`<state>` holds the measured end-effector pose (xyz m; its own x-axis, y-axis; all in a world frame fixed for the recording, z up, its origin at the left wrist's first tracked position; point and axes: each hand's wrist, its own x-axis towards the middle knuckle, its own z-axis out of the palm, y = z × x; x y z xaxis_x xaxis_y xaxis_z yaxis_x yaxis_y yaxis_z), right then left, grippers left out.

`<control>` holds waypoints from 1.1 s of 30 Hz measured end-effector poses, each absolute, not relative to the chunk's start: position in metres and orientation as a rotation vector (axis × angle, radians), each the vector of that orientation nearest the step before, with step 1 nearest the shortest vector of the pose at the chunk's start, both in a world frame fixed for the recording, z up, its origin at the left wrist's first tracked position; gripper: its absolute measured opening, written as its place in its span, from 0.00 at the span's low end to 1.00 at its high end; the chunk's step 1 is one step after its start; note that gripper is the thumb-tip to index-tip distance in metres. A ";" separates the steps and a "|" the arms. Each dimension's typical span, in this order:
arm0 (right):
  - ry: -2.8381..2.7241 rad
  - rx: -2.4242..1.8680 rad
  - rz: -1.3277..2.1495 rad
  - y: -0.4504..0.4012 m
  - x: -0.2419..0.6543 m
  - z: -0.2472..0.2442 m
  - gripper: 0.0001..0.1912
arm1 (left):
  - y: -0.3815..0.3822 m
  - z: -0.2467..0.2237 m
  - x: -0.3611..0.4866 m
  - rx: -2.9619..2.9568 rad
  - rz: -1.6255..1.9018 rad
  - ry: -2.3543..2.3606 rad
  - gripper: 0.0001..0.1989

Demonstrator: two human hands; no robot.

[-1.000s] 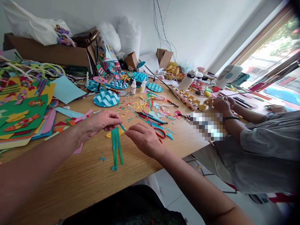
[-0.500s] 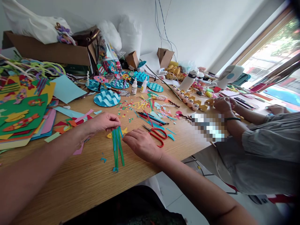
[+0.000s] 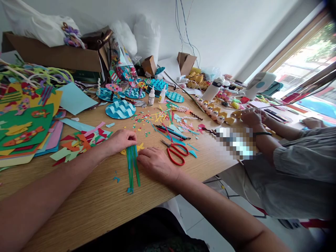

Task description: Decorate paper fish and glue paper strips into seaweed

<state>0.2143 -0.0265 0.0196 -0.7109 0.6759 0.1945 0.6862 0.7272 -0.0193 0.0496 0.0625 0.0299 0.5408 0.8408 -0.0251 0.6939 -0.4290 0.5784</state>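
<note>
Green and blue paper strips (image 3: 130, 168) lie side by side on the wooden table in front of me. My left hand (image 3: 123, 140) pinches their upper ends between thumb and fingers. Just to their right rests my right hand (image 3: 154, 161), its fingers bent together with the tips at the strips' edge; what is under those tips is hidden. A yellow paper fish (image 3: 140, 146) shows partly behind the strips, between my hands. Red-handled scissors (image 3: 177, 154) lie beyond my right hand, blades partly open. Small blue scraps (image 3: 116, 179) lie left of the strips.
Coloured paper scraps (image 3: 78, 143) and stacked sheets (image 3: 28, 129) lie to the left. Wavy blue discs (image 3: 120, 110), glue bottles (image 3: 151, 96) and pencils (image 3: 172, 132) stand or lie farther back. At right, another person's hands (image 3: 253, 117) work over the table.
My hands keep almost the same place; my left hand has shifted very slightly right at the strips' top. The view has moved a little, showing more scraps beside my left forearm.
</note>
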 end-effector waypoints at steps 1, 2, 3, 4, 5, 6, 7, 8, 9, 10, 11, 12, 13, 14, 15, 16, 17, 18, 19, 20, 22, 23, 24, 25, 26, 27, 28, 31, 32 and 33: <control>-2.738 -1.092 -0.074 -0.027 0.214 0.019 0.07 | 0.063 0.030 0.050 2.256 0.358 1.240 0.08; -2.736 -1.092 -0.071 -0.028 0.214 0.019 0.08 | 0.063 0.029 0.050 2.262 0.354 1.242 0.08; -2.739 -1.093 -0.070 -0.028 0.214 0.019 0.08 | 0.063 0.029 0.050 2.267 0.348 1.244 0.08; -2.743 -1.096 -0.072 -0.028 0.214 0.019 0.08 | 0.064 0.029 0.050 2.271 0.340 1.245 0.08; -2.747 -1.097 -0.077 -0.028 0.214 0.019 0.08 | 0.064 0.028 0.051 2.276 0.333 1.248 0.08; -2.750 -1.096 -0.085 -0.029 0.214 0.018 0.08 | 0.064 0.028 0.051 2.280 0.327 1.250 0.08; -2.751 -1.096 -0.095 -0.029 0.214 0.018 0.09 | 0.065 0.028 0.051 2.284 0.325 1.251 0.07; -2.753 -1.095 -0.109 -0.029 0.214 0.018 0.09 | 0.065 0.027 0.051 2.289 0.327 1.253 0.07; -2.755 -1.094 -0.123 -0.029 0.214 0.018 0.09 | 0.065 0.027 0.051 2.292 0.329 1.252 0.07; -2.757 -1.093 -0.138 -0.029 0.214 0.017 0.09 | 0.065 0.027 0.051 2.295 0.333 1.250 0.07; -2.760 -1.092 -0.151 -0.029 0.214 0.017 0.08 | 0.065 0.027 0.051 2.298 0.336 1.247 0.07; -2.763 -1.092 -0.163 -0.029 0.213 0.017 0.08 | 0.064 0.027 0.051 2.301 0.339 1.247 0.07; -2.767 -1.092 -0.172 -0.029 0.213 0.017 0.08 | 0.064 0.027 0.051 2.303 0.339 1.248 0.07; -2.769 -1.094 -0.179 -0.029 0.213 0.017 0.08 | 0.064 0.027 0.052 2.304 0.335 1.251 0.07; -2.769 -1.097 -0.184 -0.029 0.213 0.017 0.08 | 0.064 0.027 0.052 2.305 0.331 1.256 0.07; -2.768 -1.098 -0.188 -0.029 0.213 0.017 0.07 | 0.064 0.027 0.052 2.305 0.325 1.261 0.07; -2.768 -1.097 -0.190 -0.029 0.212 0.016 0.07 | 0.064 0.027 0.052 2.304 0.318 1.265 0.07; -2.766 -1.099 -0.192 -0.029 0.212 0.016 0.07 | 0.064 0.027 0.052 2.304 0.312 1.266 0.07; -2.766 -1.099 -0.195 -0.029 0.212 0.016 0.07 | 0.065 0.027 0.052 2.303 0.308 1.269 0.07; -2.768 -1.099 -0.200 -0.029 0.212 0.015 0.07 | 0.065 0.027 0.052 2.303 0.304 1.273 0.07; -2.771 -1.095 -0.211 -0.028 0.211 0.014 0.07 | 0.065 0.026 0.053 2.306 0.296 1.283 0.07; -2.770 -1.093 -0.215 -0.028 0.211 0.014 0.07 | 0.065 0.026 0.053 2.309 0.292 1.289 0.07; -2.767 -1.090 -0.218 -0.028 0.211 0.013 0.07 | 0.065 0.026 0.053 2.311 0.287 1.294 0.06; -2.764 -1.088 -0.220 -0.028 0.211 0.013 0.07 | 0.065 0.026 0.053 2.314 0.284 1.297 0.06; -2.761 -1.088 -0.220 -0.028 0.211 0.013 0.08 | 0.065 0.026 0.053 2.316 0.281 1.299 0.06; -2.759 -1.088 -0.221 -0.028 0.211 0.013 0.08 | 0.065 0.026 0.053 2.316 0.279 1.300 0.06; -2.757 -1.086 -0.222 -0.028 0.211 0.013 0.08 | 0.065 0.025 0.054 2.317 0.277 1.300 0.06; -2.763 -1.071 -0.222 -0.028 0.211 0.014 0.08 | 0.065 0.025 0.054 2.321 0.277 1.301 0.07; -2.765 -1.066 -0.221 -0.028 0.211 0.014 0.08 | 0.066 0.025 0.053 2.324 0.277 1.299 0.07; -2.769 -1.060 -0.218 -0.028 0.211 0.014 0.08 | 0.066 0.024 0.053 2.327 0.279 1.297 0.07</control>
<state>0.2114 -0.0284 0.0142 -0.7332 0.6473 0.2084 0.6719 0.7367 0.0755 0.0533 0.0658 0.0243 0.5351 0.8436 -0.0451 0.7507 -0.4503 0.4833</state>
